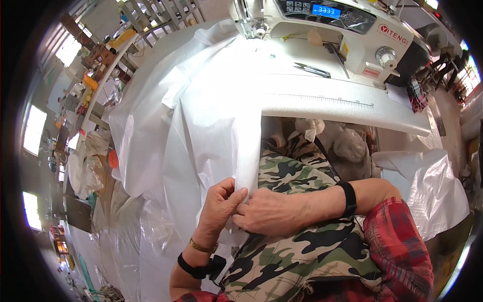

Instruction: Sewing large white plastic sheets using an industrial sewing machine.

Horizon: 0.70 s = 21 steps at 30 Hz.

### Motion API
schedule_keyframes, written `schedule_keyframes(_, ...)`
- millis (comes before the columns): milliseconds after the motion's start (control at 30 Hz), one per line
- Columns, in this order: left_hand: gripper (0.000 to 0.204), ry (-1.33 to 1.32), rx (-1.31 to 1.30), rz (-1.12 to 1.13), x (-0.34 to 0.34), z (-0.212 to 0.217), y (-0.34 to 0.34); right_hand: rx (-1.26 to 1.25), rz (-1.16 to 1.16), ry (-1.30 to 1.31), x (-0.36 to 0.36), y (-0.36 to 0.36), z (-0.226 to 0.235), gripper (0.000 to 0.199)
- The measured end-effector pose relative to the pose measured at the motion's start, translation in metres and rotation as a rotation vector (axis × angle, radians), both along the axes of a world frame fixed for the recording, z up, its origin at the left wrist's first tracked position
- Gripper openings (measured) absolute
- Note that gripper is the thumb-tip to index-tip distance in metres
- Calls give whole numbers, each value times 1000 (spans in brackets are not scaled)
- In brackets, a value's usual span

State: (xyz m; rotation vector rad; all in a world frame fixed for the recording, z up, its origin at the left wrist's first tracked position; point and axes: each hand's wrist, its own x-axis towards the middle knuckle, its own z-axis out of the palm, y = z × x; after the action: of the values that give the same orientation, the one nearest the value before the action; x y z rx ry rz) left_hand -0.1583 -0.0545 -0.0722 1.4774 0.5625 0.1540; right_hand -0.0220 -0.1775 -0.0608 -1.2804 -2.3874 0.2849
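White sheeting (201, 136) is spilling from near the needle of a sewing machine (352, 38), over the near edge of the surface (322, 106) and down toward the person's lap, its folded edge running in a straight strip to both hands. The left hand (220, 204) is pinching that strip near its lower end, thumb on top, fingers bending behind it, almost fully closed. The right hand (266, 211) is reaching across from the other side, fingers curling inward at the strip just beside the left thumb; from where I'm standing its fingertips are partly hiding, so I can't tell how firmly it is gripping. A camouflage garment (302, 256) is showing below the right forearm. Up on the surface, thread snips (313, 70) are lying to the right of the sheeting, and the machine's blue display (326, 11) is glowing.
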Motion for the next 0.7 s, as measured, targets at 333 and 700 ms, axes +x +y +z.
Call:
schedule_keyframes(333,9,-71,1046,40,-13,100,41,98,-743,942,22,138,-85,32)
schedule_keyframes(700,13,-53,1507,-552,-3,95,26,-448,-169,350,-65,177,-140,32)
